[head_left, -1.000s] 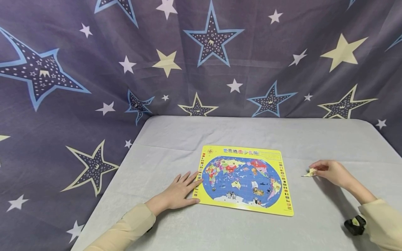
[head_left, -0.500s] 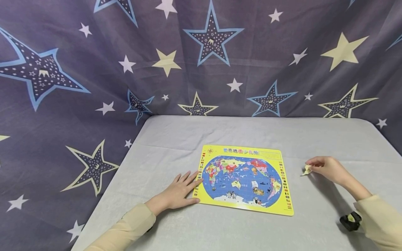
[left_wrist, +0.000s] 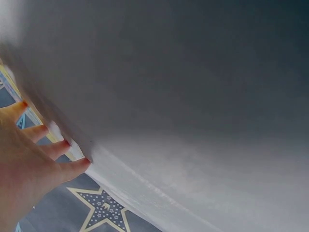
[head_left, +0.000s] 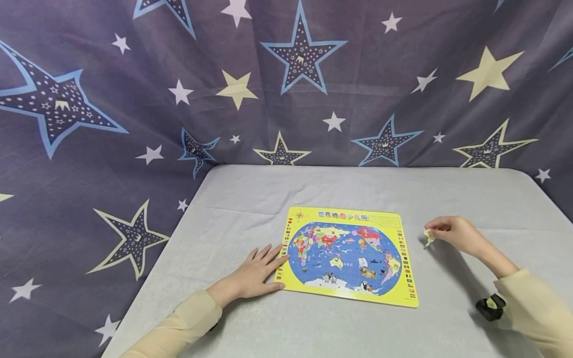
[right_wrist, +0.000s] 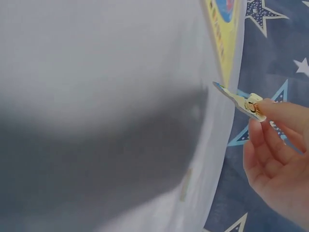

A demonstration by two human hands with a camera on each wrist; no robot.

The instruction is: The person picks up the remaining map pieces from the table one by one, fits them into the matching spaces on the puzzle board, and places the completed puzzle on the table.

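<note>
A yellow-bordered world map puzzle board (head_left: 351, 293) lies flat on the table in the head view. My left hand (head_left: 252, 276) rests along its left edge, fingers spread and straight, fingertips on the border. In the left wrist view the same hand (left_wrist: 29, 164) stretches out at the table's edge line. To the right of the board, above the cloth, my right hand (head_left: 463, 238) pinches a small pale-yellow puzzle piece (head_left: 429, 238) between thumb and fingers. The right wrist view shows that puzzle piece (right_wrist: 248, 105) tilted, with a printed figure and a blue tip.
A light grey cloth (head_left: 250, 194) covers the table. Behind and to the left hangs a dark curtain (head_left: 250, 40) printed with stars. A black wrist-worn device (head_left: 491, 307) sits under the right sleeve (head_left: 532, 303).
My right hand has moved left and a little away from me, toward the board, carrying the puzzle piece, which has turned to point more downward. The left hand and the board have stayed put.
</note>
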